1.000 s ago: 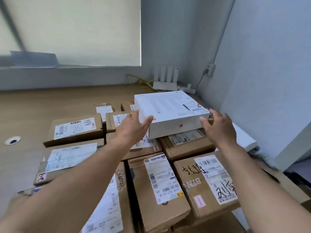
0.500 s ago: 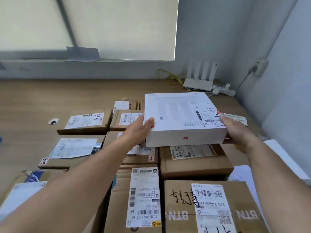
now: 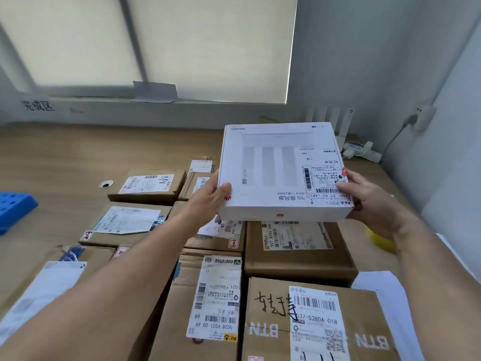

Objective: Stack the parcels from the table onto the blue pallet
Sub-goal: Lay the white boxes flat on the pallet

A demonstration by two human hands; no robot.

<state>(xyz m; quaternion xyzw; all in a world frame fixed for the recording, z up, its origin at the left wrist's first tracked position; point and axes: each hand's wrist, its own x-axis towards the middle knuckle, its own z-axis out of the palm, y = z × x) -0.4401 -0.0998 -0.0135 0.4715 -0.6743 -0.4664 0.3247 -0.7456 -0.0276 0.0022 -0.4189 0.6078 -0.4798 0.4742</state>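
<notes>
A flat white box (image 3: 278, 168) with a shipping label is lifted above the table, tilted up toward me. My left hand (image 3: 210, 196) grips its left edge, thumb on top. My right hand (image 3: 369, 201) grips its right edge the same way. Beneath it several brown cardboard parcels lie packed together on the wooden table (image 3: 65, 157), among them one marked "BTN" (image 3: 320, 321) and one labelled "A68" (image 3: 148, 185). A corner of the blue pallet (image 3: 13, 209) shows at the left edge.
A white router (image 3: 335, 121) and a power strip (image 3: 361, 152) sit in the back right corner by the wall. A cable hole (image 3: 106, 183) is in the tabletop. White sheets (image 3: 387, 303) and a yellow object (image 3: 380, 241) lie at the right.
The white box has risen off the parcels and tilted toward me, both hands holding it. My view has swung left, bringing the blue pallet into sight.
</notes>
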